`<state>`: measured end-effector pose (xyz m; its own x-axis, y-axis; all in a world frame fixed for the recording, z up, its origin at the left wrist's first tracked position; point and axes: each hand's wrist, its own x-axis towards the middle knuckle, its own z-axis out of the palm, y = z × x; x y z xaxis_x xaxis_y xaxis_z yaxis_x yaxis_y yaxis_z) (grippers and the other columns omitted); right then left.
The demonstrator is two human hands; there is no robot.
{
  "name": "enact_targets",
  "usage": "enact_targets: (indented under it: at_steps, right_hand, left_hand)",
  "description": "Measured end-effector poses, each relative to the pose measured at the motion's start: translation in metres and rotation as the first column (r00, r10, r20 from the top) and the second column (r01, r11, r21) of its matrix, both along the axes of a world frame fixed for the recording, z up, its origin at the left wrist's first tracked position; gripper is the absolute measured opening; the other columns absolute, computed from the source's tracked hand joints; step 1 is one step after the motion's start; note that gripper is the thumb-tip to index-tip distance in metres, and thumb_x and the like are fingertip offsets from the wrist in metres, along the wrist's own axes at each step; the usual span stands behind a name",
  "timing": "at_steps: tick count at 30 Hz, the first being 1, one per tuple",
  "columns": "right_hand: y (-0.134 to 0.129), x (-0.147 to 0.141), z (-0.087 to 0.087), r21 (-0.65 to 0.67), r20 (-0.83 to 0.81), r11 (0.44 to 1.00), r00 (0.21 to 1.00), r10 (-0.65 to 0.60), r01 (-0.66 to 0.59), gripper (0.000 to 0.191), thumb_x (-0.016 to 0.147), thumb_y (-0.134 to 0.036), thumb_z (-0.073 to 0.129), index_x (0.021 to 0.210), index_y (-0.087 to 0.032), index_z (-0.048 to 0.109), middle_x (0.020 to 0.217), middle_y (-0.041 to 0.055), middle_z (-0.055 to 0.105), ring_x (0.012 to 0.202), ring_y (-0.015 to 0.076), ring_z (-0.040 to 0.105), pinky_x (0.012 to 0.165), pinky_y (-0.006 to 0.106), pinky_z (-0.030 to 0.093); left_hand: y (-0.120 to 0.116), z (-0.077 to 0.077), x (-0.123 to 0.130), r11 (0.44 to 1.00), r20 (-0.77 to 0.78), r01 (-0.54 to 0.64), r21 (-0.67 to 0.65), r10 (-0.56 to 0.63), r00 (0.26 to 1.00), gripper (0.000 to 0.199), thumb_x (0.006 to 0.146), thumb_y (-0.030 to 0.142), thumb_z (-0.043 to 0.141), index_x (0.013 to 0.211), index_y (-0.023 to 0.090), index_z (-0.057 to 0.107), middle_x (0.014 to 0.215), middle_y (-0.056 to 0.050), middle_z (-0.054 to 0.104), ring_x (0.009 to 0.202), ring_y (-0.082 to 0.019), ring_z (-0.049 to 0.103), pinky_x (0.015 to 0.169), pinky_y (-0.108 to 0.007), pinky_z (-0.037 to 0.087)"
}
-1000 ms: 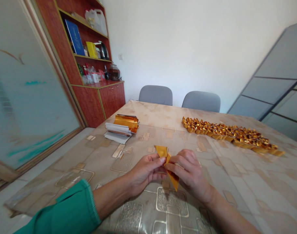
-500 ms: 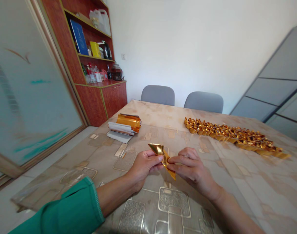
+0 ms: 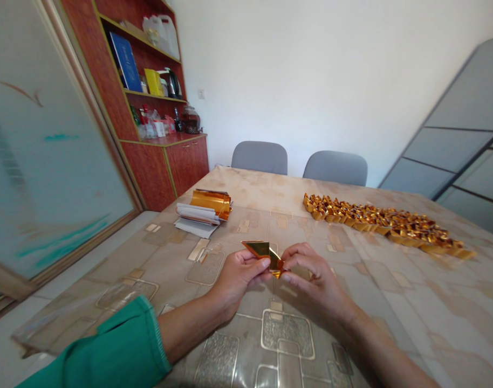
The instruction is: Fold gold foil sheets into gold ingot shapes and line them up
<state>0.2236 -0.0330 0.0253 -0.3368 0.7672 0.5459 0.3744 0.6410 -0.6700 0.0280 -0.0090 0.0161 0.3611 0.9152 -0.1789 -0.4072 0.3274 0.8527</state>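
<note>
Pinching from both sides, our left hand (image 3: pixel 238 277) and right hand (image 3: pixel 317 277) are closed on one small piece of gold foil (image 3: pixel 266 250), held just above the patterned plastic tablecloth (image 3: pixel 376 318). The left thumb (image 3: pixel 259 264) lies across the foil, and the right fingertips (image 3: pixel 290 262) meet it at its lower end. In the head view, the foil shows as a flat, shiny triangle pointing left above the thumb, with a short folded tip just below it. Against the two earlier pictures, the long gold tail that hung below our hands has gone, so the piece now sits shorter and more compact between them. Our left forearm comes out of a green sleeve (image 3: pixel 109 339). Ahead and to the left, a curled bundle of gold foil strips (image 3: pixel 210 202) rests on white paper sheets (image 3: pixel 196 222), well apart from our hands. Ahead and to the right runs a long, dense band of small folded gold pieces (image 3: pixel 386 226), also out of reach of our fingers. Beyond the tabletop stand two grey chairs (image 3: pixel 259 157) and a red wooden cabinet (image 3: pixel 149 167).
</note>
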Motion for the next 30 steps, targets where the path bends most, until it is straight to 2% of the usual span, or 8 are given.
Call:
enact_targets:
  at_steps: [3,9,14,18,22,27,30]
  right_hand:
    - [0.001,-0.005,-0.008,-0.109,-0.098,0.994,0.995,-0.018,0.007,0.015,0.092,-0.035,0.065,0.082,-0.023,0.068,0.087,0.0029,0.066,0.084,0.0193,0.06,0.077,0.034,0.046]
    - [0.001,-0.011,-0.019,-0.299,-0.161,0.939,0.961,-0.223,0.168,0.023,0.088,-0.037,0.066,0.073,-0.02,0.065,0.068,-0.0002,0.063,0.066,0.0164,0.054,0.062,0.028,0.041]
    - [-0.001,-0.012,-0.011,-0.219,-0.033,0.948,0.969,-0.246,0.233,0.019,0.085,-0.028,0.069,0.068,-0.02,0.065,0.067,-0.0003,0.062,0.064,0.0159,0.054,0.061,0.027,0.039]
    - [-0.002,-0.007,-0.001,-0.115,0.11,0.982,0.984,-0.14,0.153,0.017,0.085,-0.022,0.071,0.068,-0.021,0.068,0.072,0.0014,0.065,0.073,0.0182,0.058,0.068,0.029,0.041]
    - [-0.004,-0.004,0.003,-0.126,0.197,0.985,0.976,-0.095,0.121,0.02,0.084,-0.018,0.073,0.066,-0.021,0.066,0.077,0.0025,0.065,0.079,0.0196,0.058,0.069,0.03,0.042]
    - [-0.006,-0.008,0.001,-0.131,0.1,0.988,0.992,-0.071,0.084,0.023,0.088,-0.025,0.07,0.067,-0.021,0.063,0.079,0.0022,0.065,0.08,0.0194,0.058,0.073,0.032,0.043]
    - [-0.005,-0.01,-0.002,-0.191,-0.015,0.978,0.996,-0.089,0.085,0.018,0.091,-0.031,0.065,0.076,-0.021,0.064,0.079,0.0017,0.063,0.077,0.018,0.058,0.07,0.031,0.043]
  left_hand:
    - [-0.002,0.0,0.001,1.0,-0.007,0.017,0.018,-0.016,1.0,0.032,0.061,0.032,0.09,0.085,0.014,0.077,0.083,-0.004,0.074,0.068,-0.009,0.063,0.065,-0.019,0.052]
    - [-0.005,-0.003,0.003,0.993,-0.006,0.102,0.063,-0.102,0.995,0.032,0.064,0.033,0.089,0.087,0.014,0.078,0.084,-0.005,0.075,0.071,-0.01,0.064,0.065,-0.018,0.051]
    - [-0.005,-0.006,0.004,0.994,-0.024,0.11,0.018,-0.109,0.994,0.035,0.059,0.034,0.092,0.084,0.012,0.078,0.081,-0.006,0.075,0.069,-0.009,0.064,0.065,-0.018,0.052]
    - [-0.006,-0.008,0.005,0.992,-0.045,0.124,-0.007,-0.124,0.991,0.038,0.059,0.035,0.092,0.085,0.012,0.078,0.082,-0.006,0.075,0.071,-0.01,0.065,0.068,-0.018,0.053]
    - [-0.008,-0.01,0.007,0.989,-0.064,0.143,-0.021,-0.144,0.987,0.039,0.057,0.036,0.092,0.084,0.012,0.078,0.079,-0.005,0.074,0.07,-0.01,0.065,0.068,-0.018,0.054]
    - [-0.009,-0.009,0.007,0.987,-0.048,0.149,-0.056,-0.152,0.987,0.036,0.057,0.034,0.093,0.079,0.011,0.077,0.075,-0.004,0.073,0.067,-0.009,0.065,0.065,-0.017,0.054]
    - [-0.007,-0.006,0.006,0.992,-0.004,0.097,-0.081,-0.098,0.995,0.039,0.053,0.034,0.095,0.081,0.012,0.078,0.079,-0.005,0.074,0.068,-0.009,0.066,0.067,-0.017,0.055]
